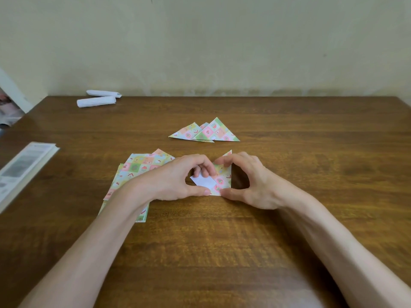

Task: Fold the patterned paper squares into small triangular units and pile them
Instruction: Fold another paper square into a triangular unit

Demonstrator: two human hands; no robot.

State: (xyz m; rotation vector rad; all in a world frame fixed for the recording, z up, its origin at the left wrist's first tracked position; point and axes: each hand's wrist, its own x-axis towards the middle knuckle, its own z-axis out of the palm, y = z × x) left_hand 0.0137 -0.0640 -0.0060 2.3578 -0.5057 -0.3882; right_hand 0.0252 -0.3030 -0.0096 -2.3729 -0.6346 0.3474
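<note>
From the head camera we see our left hand (178, 177) and right hand (248, 181) meeting over a half-folded patterned square (221, 181) on the wooden table (222, 241). Both curl thumb and fingers round it, pinching its edges, with its white underside showing. The unfolded stack (138, 168) lies partly under our left wrist. Three folded triangles, it seems, overlap in a pile (209, 132) farther back. Two white paper rolls (97, 101) sit far left.
</note>
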